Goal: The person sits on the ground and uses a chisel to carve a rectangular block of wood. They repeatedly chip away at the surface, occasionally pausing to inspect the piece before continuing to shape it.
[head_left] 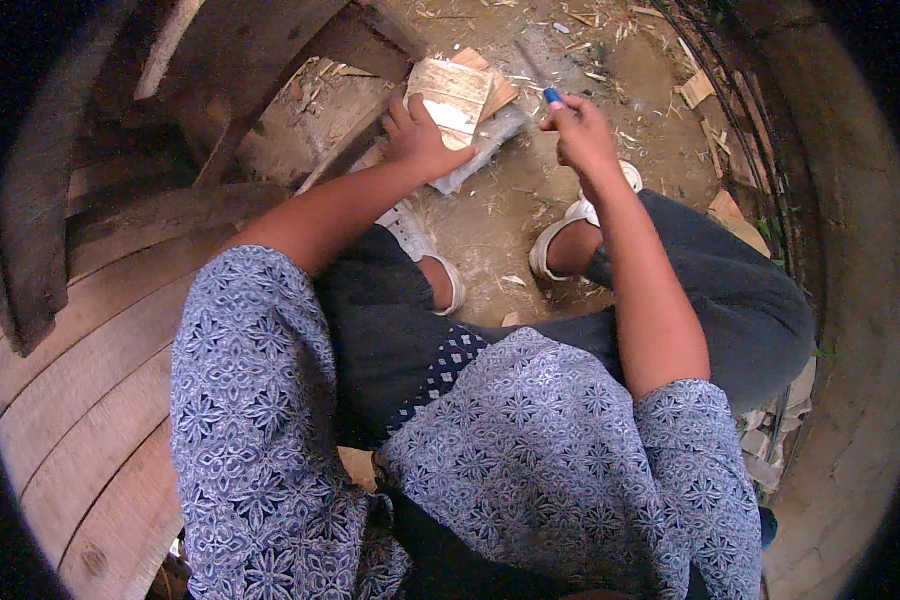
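A pale squarish wooden block (460, 88), with lines across its face, is up ahead between my feet. My left hand (420, 135) grips its near left side, fingers over the left edge and thumb stretched along the near edge. Beneath the block lie a flat orange-brown piece of wood (500, 84) and a greyish slab (485, 160). To the right, apart from the block, my right hand (582, 135) is closed round a blue-handled tool (553, 96). Its thin dark shaft points away and to the left; motion blur hides the tip's shape.
Wood shavings (610, 85) litter the dirt floor (490, 240). Dark timber boards (240, 60) stand at the far left, and curved-looking planks (90, 420) lie at my left side. Dark cables (750, 120) run along a low ledge (850, 300) on the right.
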A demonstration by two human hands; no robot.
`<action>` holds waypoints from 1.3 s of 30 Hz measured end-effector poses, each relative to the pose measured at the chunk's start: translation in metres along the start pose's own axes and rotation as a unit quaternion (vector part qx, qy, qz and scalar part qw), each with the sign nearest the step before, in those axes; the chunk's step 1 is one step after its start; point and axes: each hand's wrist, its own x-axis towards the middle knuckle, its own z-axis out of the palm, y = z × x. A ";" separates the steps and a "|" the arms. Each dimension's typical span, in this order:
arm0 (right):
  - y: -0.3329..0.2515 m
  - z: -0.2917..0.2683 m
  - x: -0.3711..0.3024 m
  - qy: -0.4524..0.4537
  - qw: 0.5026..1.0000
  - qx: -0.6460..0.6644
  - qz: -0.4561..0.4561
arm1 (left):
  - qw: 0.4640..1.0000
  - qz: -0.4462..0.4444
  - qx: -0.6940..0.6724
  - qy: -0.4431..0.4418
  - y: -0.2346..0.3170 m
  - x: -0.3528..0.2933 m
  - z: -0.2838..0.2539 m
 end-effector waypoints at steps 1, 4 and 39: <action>0.007 0.001 0.003 -0.013 1.000 -0.009 -0.012 | 0.999 -0.016 -0.011 -0.042 0.003 0.004 -0.005; 0.012 0.009 0.002 -0.027 0.997 -0.064 -0.030 | 0.996 0.063 0.011 -0.069 -0.034 0.020 -0.012; 0.003 0.031 -0.034 -0.029 0.951 -0.248 -0.182 | 0.778 -0.238 -0.581 -0.020 -0.044 -0.024 0.018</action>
